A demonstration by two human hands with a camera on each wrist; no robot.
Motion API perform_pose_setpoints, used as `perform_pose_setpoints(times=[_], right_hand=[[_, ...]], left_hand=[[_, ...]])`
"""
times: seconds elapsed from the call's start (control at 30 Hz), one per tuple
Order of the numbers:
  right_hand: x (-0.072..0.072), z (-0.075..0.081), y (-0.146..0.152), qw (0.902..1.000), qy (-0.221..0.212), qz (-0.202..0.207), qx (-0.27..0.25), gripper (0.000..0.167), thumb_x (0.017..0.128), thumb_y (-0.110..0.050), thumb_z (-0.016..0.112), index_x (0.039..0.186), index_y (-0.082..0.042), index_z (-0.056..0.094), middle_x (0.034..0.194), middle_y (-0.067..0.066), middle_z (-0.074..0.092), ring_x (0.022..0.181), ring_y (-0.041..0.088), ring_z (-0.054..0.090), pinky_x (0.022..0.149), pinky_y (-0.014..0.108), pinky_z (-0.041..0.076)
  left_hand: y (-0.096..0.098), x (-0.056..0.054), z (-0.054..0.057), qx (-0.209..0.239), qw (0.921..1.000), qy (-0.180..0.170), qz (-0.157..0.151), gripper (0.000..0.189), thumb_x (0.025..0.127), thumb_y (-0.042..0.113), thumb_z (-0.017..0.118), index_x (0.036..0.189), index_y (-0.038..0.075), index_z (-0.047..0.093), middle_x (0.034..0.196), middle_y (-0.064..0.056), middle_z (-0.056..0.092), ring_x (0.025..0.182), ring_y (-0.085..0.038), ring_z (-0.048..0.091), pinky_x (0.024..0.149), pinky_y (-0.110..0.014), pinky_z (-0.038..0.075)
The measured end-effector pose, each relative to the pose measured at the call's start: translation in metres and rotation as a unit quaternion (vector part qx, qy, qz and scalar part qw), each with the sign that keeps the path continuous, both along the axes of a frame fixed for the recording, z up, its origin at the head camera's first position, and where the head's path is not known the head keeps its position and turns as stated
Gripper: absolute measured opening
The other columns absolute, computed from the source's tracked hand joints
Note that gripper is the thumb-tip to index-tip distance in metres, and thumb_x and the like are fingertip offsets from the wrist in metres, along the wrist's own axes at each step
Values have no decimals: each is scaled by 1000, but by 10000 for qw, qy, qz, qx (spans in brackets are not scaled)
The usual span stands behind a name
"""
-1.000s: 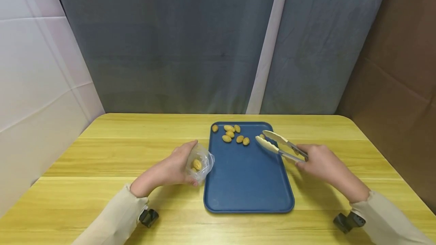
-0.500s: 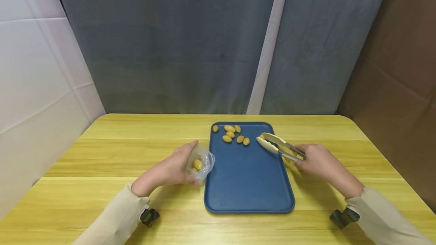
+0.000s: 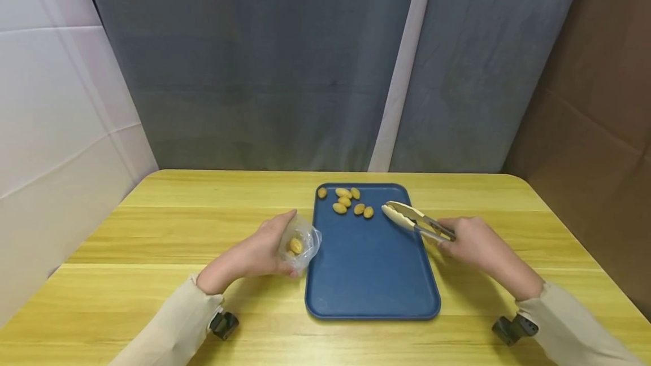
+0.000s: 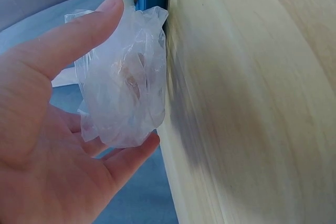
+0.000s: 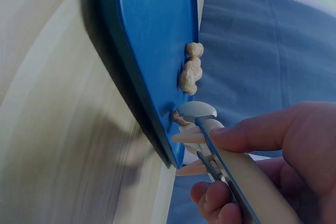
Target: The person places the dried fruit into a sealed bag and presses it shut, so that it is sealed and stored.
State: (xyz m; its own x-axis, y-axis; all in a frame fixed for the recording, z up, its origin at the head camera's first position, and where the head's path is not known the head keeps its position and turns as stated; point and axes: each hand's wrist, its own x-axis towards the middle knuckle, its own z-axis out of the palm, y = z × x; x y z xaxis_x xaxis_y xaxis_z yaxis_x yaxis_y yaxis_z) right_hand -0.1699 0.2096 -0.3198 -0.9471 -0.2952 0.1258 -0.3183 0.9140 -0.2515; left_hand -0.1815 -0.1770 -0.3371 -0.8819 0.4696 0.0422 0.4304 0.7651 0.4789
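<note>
My left hand [image 3: 264, 244] holds a clear plastic bag [image 3: 310, 242] at the tray's left edge, thumb and fingers curved around its sides. Inside the bag's open mouth lies at least one tan, oval, nut-like piece [image 3: 295, 245]. With my right hand [image 3: 473, 242] I grip metal tongs with cream tips [image 3: 399, 216], reaching over the tray's far right part. In the right wrist view a brown wrinkled piece [image 5: 180, 118] sits at the tongs' tips [image 5: 197, 109]; whether it is firmly pinched, I cannot tell. In the head view the tips hide that piece.
The blue tray [image 3: 371, 275] lies on a wooden table [image 3: 178, 225]. Several nut-like pieces [image 3: 344, 201] are scattered along its far left part, some touching. A grey curtain [image 3: 254, 72] hangs behind the table, with white cloth to the left and brown cloth to the right.
The tongs' tips have drawn closer together around the rightmost piece, which they now cover in the head view. They have shifted slightly left and nearer. The left hand and bag stay nearly still.
</note>
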Motion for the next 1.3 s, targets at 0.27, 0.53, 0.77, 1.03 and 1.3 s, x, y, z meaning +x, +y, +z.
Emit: perform_pose_setpoints(times=[0.27, 0.53, 0.77, 1.03, 1.3], right_hand=[[4, 4, -4, 10000, -26, 13, -43, 41, 80, -16, 69, 118, -1, 66, 63, -2, 56, 59, 16, 45, 53, 29, 35], [13, 13, -20, 9996, 83, 183, -203, 41, 82, -14, 69, 120, -2, 65, 59, -5, 52, 51, 11, 40, 48, 25, 32], [21, 24, -39, 9992, -78, 242, -323, 48, 83, -16, 71, 127, -1, 60, 70, -1, 59, 54, 10, 43, 48, 24, 35], [27, 33, -60, 9980, -124, 476, -391, 50, 83, -17, 73, 129, -4, 60, 92, 8, 68, 63, 11, 50, 51, 22, 40], [29, 36, -78, 9956, -94, 809, -474, 50, 83, -18, 73, 130, -6, 59, 105, 10, 68, 74, 13, 53, 57, 24, 43]], left_hand=[[0, 1, 1, 3, 10000, 73, -25, 115, 58, 23, 92, 145, -9, 23, 145, -30, 35, 131, -48, 35, 110, -56, 29], [1, 0, -2, 54, 9999, 106, -15, 113, 59, 19, 91, 146, -8, 23, 146, -28, 35, 131, -46, 36, 110, -55, 30], [2, 1, -2, 138, 9998, 154, -33, 108, 60, 15, 89, 145, -6, 26, 143, -26, 39, 129, -43, 39, 109, -54, 33], [3, 2, -2, 220, 9997, 113, 45, 102, 62, 12, 87, 143, -5, 27, 140, -26, 40, 127, -42, 41, 107, -54, 34], [1, 0, -2, 408, 9991, -53, 124, 100, 64, 12, 85, 142, -6, 25, 141, -28, 37, 130, -42, 38, 110, -54, 31]])
